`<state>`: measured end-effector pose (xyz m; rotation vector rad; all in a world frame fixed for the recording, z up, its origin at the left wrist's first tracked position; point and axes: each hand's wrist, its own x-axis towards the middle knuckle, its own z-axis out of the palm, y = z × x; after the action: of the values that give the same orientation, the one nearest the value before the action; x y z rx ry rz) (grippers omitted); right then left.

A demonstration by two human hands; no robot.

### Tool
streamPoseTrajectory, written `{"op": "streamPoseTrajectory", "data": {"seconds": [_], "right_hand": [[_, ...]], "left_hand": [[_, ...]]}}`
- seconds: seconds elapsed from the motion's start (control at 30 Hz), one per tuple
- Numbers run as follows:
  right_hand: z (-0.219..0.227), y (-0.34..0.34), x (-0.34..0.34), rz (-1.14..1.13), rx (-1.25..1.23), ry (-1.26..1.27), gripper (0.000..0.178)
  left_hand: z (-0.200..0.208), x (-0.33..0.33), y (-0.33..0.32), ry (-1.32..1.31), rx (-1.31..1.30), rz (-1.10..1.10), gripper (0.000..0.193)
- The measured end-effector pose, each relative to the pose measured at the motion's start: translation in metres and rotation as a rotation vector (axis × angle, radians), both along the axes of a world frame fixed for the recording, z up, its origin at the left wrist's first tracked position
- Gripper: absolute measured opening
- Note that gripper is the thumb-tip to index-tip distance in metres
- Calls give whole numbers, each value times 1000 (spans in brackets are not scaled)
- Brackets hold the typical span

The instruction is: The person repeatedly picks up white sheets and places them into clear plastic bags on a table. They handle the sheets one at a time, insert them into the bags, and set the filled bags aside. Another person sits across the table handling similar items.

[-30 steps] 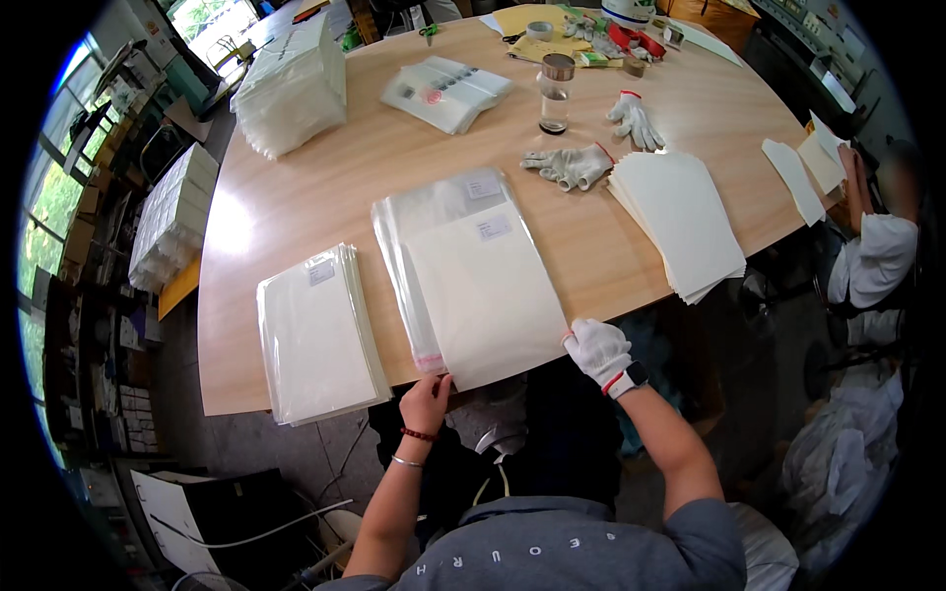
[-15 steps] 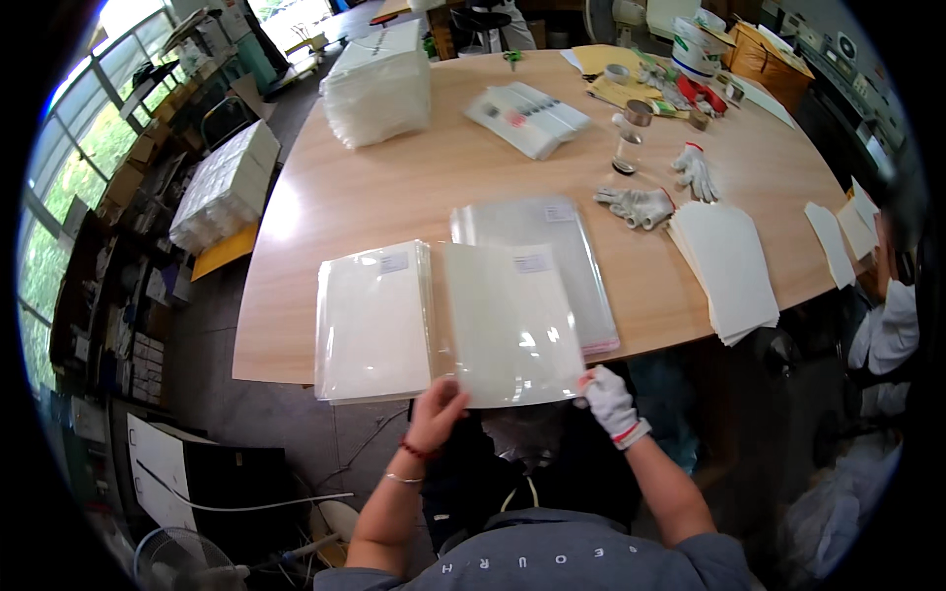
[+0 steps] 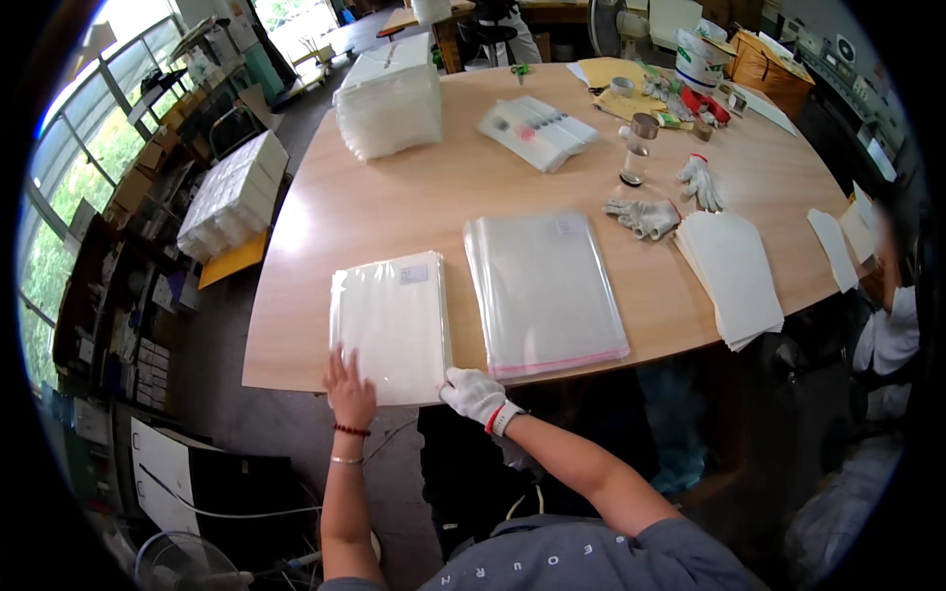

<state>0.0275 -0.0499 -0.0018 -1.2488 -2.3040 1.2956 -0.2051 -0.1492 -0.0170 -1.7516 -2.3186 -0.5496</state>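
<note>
A pile of clear plastic sleeves with off-white sheets inside (image 3: pixel 394 305) lies at the table's near left edge, a small label in its upper corner. My bare left hand (image 3: pixel 352 391) is open, fingers spread over the pile's lower left part. My right hand (image 3: pixel 475 396), in a white work glove, is closed at the pile's lower right corner and appears to pinch the top sleeve's edge; its fingertips are partly hidden. Just to the right lies a stack of clear plastic sleeves (image 3: pixel 547 295) with a pink strip along the near edge.
White sheets (image 3: pixel 734 276) are fanned at the right, below two loose work gloves (image 3: pixel 642 217). A bottle (image 3: pixel 636 158), tape rolls and green scissors (image 3: pixel 519 71) stand or lie farther back. Bulky plastic-wrapped stacks (image 3: pixel 389 103) occupy the far left. Another person (image 3: pixel 887 330) sits at right.
The filled sleeve moved left from above the clear stack onto the left pile. Both hands went left with it, and my left hand opened flat. The clear stack is now uncovered.
</note>
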Motion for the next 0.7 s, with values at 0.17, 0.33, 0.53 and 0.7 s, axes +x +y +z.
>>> {"op": "streamPoseTrajectory", "data": {"seconds": [0.17, 0.33, 0.53, 0.7], "right_hand": [[6, 3, 62, 56, -66, 284, 16], [2, 31, 239, -427, 137, 173, 13], [-3, 68, 395, -788, 870, -488, 21], [-4, 80, 432, -760, 750, -510, 20]], "left_hand": [[-14, 29, 33, -76, -317, 46, 55], [-34, 23, 33, -64, -374, 82, 57], [-16, 26, 26, -30, -128, 46, 60], [14, 56, 35, -141, 168, -189, 51]]}}
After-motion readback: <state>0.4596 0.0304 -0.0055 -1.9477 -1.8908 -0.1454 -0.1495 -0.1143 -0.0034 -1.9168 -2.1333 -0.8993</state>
